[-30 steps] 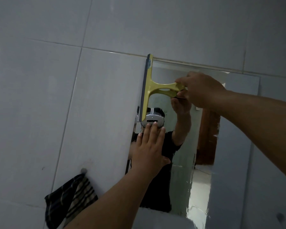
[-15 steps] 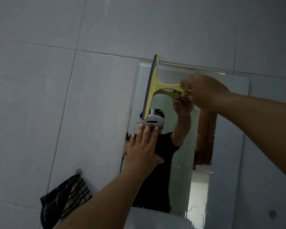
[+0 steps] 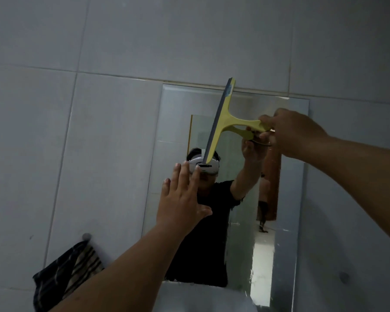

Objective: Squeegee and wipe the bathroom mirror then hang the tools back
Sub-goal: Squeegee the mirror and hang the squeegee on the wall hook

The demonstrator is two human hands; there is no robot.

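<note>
A rectangular mirror point(image 3: 288, 176) hangs on the grey tiled wall. My right hand point(image 3: 291, 131) grips the handle of a yellow squeegee point(image 3: 221, 120), whose dark blade stands nearly upright against the upper middle of the glass, its top end at the mirror's upper edge. My left hand point(image 3: 182, 199) lies flat with straight fingers on the mirror's left part, just below the blade's lower end. A dark striped cloth point(image 3: 70, 271) hangs from a round wall hook point(image 3: 86, 236) at the lower left.
The grey tiled wall point(image 3: 99, 131) surrounds the mirror. A second round hook point(image 3: 344, 277) sits on the wall at the lower right, bare. The mirror reflects a person in a black shirt and a doorway behind.
The squeegee has travelled right across the glass from the mirror's left edge toward its middle, tilting slightly. My left hand stayed flat on the mirror.
</note>
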